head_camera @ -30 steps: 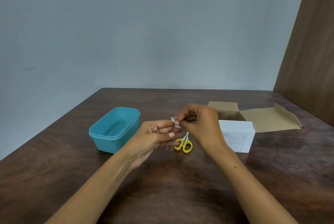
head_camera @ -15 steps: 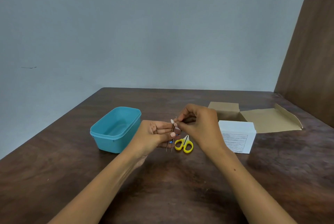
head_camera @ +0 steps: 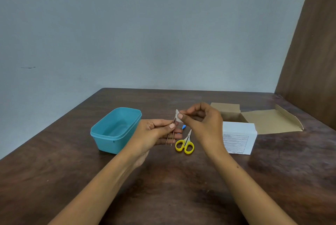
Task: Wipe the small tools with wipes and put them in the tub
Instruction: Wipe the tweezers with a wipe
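Note:
My left hand (head_camera: 154,134) holds thin metal tweezers (head_camera: 170,135) between thumb and fingers, their tip pointing up. My right hand (head_camera: 201,123) pinches a small white wipe (head_camera: 177,116) around the tweezers' upper tip. Small scissors with yellow handles (head_camera: 185,144) lie on the table just below and between my hands. A small blue item (head_camera: 184,126) peeks out behind my fingers; I cannot tell what it is. The teal tub (head_camera: 101,132) stands open to the left of my left hand, with nothing visible inside.
A white box with printed text (head_camera: 238,138) and its open brown cardboard flaps (head_camera: 269,121) sit to the right of my right hand. The dark wooden table (head_camera: 172,188) meets a grey wall behind and a brown panel (head_camera: 312,61) on the right.
The right hand's pinch has slid up along the tweezers, and more of the white wipe now shows at the tip. The left hand has stayed about where it was.

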A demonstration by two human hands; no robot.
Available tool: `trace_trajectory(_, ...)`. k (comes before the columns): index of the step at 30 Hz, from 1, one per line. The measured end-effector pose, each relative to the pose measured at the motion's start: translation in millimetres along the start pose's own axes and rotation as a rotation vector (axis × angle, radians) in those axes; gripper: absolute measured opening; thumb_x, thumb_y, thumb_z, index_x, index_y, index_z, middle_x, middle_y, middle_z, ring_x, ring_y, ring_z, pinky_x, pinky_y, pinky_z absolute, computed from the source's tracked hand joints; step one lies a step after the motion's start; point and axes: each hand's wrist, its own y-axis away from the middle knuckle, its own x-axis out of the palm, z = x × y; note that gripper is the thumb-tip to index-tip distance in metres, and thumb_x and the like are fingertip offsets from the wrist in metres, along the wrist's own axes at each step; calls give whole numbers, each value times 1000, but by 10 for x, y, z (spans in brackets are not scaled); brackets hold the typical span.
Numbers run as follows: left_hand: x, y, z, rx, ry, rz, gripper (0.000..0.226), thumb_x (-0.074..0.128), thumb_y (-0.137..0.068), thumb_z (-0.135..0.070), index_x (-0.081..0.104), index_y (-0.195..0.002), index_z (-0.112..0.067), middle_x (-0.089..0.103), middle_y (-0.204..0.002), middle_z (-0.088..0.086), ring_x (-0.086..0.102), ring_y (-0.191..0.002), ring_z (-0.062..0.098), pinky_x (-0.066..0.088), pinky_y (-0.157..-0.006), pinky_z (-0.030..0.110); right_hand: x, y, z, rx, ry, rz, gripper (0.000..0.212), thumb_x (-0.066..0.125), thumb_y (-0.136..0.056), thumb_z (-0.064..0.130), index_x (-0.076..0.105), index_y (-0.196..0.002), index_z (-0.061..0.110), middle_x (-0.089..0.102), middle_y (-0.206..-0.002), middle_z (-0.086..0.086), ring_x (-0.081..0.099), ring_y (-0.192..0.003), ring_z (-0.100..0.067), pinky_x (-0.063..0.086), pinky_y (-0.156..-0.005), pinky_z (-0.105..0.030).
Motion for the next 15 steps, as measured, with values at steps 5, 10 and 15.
trace_trajectory(5,-12,-26,4,-23,42,-92,13,64,-85,-8,75,-93,-8,75,-86,13,72,-75,16,59,-67,23,-25,1,21,147,-184,17,22,76,-70,-2,59,-71,12,72,-78,-7,70,-78,-16,55,-69,-24)
trace_trajectory(10,-24,-45,18,48,-5,-188,13,68,-82,-7,75,-93,-5,75,-80,9,72,-74,16,59,-73,29,38,41,36,-155,191,120,25,78,-72,7,58,-72,22,69,-75,7,67,-70,-4,55,-65,-17)
trace_trajectory(15,-22,-38,-6,68,22,-237,12,69,-80,-5,74,-91,-8,75,-76,4,72,-71,13,57,-61,21,29,34,57,-98,206,135,24,78,-71,4,60,-68,20,69,-70,7,67,-68,-4,57,-66,-22)
